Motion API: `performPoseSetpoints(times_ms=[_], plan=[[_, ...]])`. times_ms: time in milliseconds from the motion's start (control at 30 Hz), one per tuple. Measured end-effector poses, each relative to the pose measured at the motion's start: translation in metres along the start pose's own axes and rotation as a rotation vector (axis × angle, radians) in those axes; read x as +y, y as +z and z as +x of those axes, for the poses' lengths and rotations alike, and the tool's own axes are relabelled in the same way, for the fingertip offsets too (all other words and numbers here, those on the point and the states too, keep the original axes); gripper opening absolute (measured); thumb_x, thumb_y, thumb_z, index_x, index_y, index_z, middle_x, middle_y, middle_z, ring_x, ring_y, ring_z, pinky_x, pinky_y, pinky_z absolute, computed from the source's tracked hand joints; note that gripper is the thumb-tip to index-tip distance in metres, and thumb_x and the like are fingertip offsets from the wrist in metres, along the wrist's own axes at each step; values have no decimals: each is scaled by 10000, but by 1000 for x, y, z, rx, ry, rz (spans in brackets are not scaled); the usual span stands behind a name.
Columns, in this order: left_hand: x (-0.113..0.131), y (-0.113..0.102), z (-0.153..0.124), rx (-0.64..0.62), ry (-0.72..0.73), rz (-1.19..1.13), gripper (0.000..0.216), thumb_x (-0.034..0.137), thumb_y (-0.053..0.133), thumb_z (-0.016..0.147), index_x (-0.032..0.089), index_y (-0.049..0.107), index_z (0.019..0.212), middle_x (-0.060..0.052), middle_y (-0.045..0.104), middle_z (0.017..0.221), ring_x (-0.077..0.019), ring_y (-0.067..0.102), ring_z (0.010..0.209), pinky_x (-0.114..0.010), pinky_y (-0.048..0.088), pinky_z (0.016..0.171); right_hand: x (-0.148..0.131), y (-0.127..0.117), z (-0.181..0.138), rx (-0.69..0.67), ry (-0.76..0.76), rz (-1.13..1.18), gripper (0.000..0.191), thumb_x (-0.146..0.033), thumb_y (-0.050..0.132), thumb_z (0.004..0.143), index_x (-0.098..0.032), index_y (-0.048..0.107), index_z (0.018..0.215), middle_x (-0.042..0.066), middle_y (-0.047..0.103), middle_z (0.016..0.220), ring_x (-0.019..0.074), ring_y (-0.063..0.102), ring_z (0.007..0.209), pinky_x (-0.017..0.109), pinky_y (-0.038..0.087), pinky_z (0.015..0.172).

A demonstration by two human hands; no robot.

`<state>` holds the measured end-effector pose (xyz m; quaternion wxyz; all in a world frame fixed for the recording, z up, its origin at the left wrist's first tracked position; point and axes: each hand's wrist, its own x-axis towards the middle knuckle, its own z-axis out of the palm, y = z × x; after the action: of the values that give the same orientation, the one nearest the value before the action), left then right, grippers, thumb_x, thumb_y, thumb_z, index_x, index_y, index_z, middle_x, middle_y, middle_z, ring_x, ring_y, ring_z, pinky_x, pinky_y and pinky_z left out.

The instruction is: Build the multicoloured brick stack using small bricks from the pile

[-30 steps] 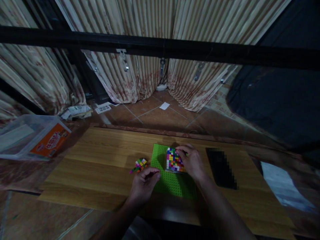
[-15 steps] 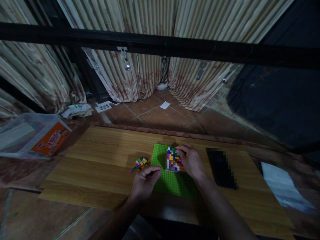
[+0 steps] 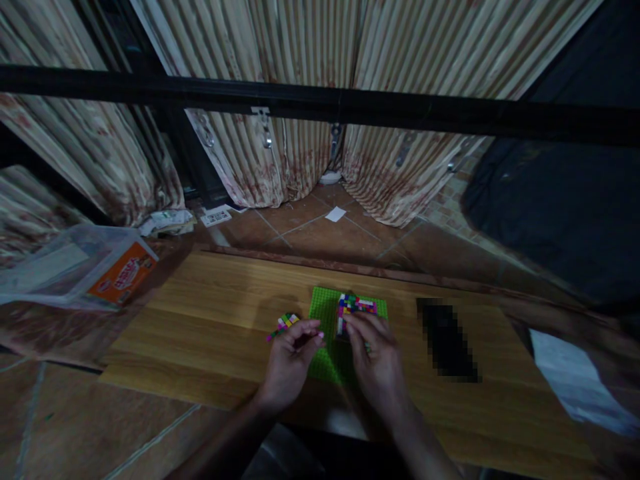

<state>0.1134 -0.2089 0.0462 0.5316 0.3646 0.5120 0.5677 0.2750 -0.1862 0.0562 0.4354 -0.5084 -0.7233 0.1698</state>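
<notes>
A multicoloured block of small toy bricks [image 3: 357, 304] stands on a green studded baseplate [image 3: 323, 307] on the table. My right hand [image 3: 379, 357] is over the block's near side and hides much of it. Its thumb and forefinger are drawn together at the block's left part; anything between them is too small to make out. Left of the block, my left hand [image 3: 287, 363] hovers by the baseplate's left edge, fingers curled and thumb tip close to the forefinger. What it pinches, if anything, is unclear. Behind it lies a small pile of loose coloured bricks [image 3: 287, 322], partly covered.
A dark flat object [image 3: 447, 340], partly pixelated, lies right of the baseplate on the wooden table [image 3: 200, 320]. White paper [image 3: 575, 373] is at the table's right edge. A clear plastic bin [image 3: 80, 267] with an orange label stands left. Curtains [image 3: 290, 160] hang beyond.
My right hand has come toward me and left, from the block's far right side to over its near part. My left hand stays near the baseplate's left edge. The view has shifted slightly.
</notes>
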Motion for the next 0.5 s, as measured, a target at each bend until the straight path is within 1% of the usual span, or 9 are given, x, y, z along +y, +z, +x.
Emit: performPoseSetpoints(times_ms=[67,133,233,333,433,500], plan=[[0,1,-2,-42,-7,-19,283,313,805,718,184,726,957,-18,719,820,-142,667,779,-254,534,752,-15,1,-10,-90,-6,101,254,-240,495,998,-268,718,1118,57,709,1078,205,635,1023,358,522,895],[0,2,-5,-102,-36,-54,328,329,808,724,181,713,1001,-31,732,851,-147,672,808,-264,534,782,-22,1,-16,-150,14,188,257,-226,497,1003,-292,713,1128,42,707,1053,189,641,1004,331,525,868],[-2,4,-10,-177,-123,-122,427,359,831,703,172,692,1060,-40,736,851,-151,675,778,-290,544,777,-21,-3,-21,-215,62,290,253,-227,503,1005,-309,712,1119,29,702,1023,178,646,974,313,526,844],[-7,8,-15,-186,-216,-168,508,393,862,652,162,683,1068,-41,727,822,-160,676,728,-314,558,747,-15,-8,-25,-267,111,336,205,-263,534,994,-303,728,1045,22,700,971,181,650,941,311,524,828],[-14,7,-17,-163,-242,-121,500,438,833,672,158,685,1058,-55,725,832,-181,682,748,-328,567,732,-6,-13,-28,-244,158,306,167,-314,572,972,-294,737,980,29,704,972,200,653,946,330,521,838],[-16,1,-16,-118,-186,-13,440,447,787,716,165,692,1039,-56,718,841,-189,683,768,-320,570,716,2,-17,-23,-172,190,257,164,-348,588,957,-289,740,966,39,707,991,213,656,954,347,520,851]])
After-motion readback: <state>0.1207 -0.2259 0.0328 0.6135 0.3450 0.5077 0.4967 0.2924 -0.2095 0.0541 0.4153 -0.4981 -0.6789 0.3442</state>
